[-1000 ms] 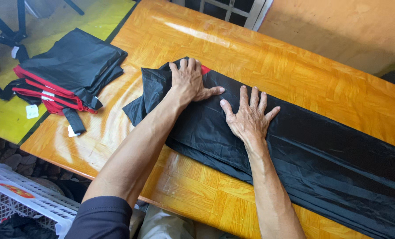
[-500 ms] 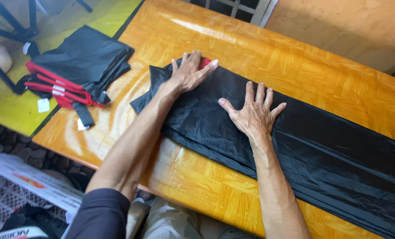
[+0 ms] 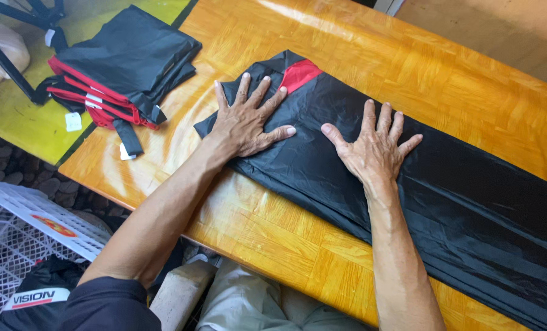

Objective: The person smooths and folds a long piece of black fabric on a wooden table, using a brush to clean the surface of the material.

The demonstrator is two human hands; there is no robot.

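Both hands are flat on the long black garment (image 3: 469, 202), which lies stretched diagonally across the orange wooden tabletop (image 3: 408, 67). The left hand (image 3: 246, 119) presses down near the folded end, fingers fanned wide, fingertips just short of the red panel (image 3: 299, 73) peeking out at the corner. No grip here: palm down, nothing clutched. The right hand (image 3: 374, 147) sits just beside it, also splayed open and flat on the shiny fabric, thumb pointing toward the left thumb with a small gap between them. Neither hand pinches or lifts the cloth. Off to the left, well apart, a stack of folded black-and-red garments (image 3: 117, 67) rests at the tabletop's edge. Below, a white plastic crate (image 3: 22, 227) stands on the floor.
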